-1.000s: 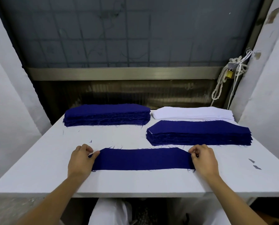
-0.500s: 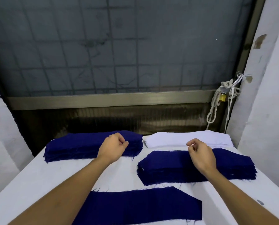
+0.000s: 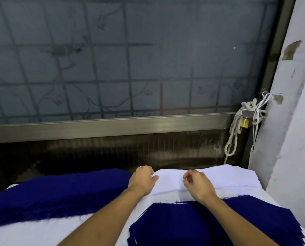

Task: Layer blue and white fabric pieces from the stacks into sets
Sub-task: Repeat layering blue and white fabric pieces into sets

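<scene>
**reaching for a white piece, no finished set in view**

both hands are over the flat stack of white fabric pieces (image 3: 228, 178) at the back right of the white table (image 3: 32, 233). the left hand (image 3: 142, 180) sits at the stack's left end with its fingers curled and its thumb at the white edge. the right hand (image 3: 196, 185) is a little further along the top, with thumb and forefinger drawn close together. a faint crease runs in the top layer just beside it. whether either hand has a piece pinched yet, i cannot tell.

the thick stack of dark blue fabric pieces (image 3: 59, 194) lies at the back left, just beside the white one. the second dark blue fabric stack (image 3: 228, 226) lies nearer, in front of the white pieces and under the right forearm.

by my reading the work is at the white-layer step. the top white piece is not yet lifted off, and it has to be separated cleanly and carried back toward the near edge, which is out of frame. both blue stacks look tall, so plenty of sets seem left to build.
</scene>
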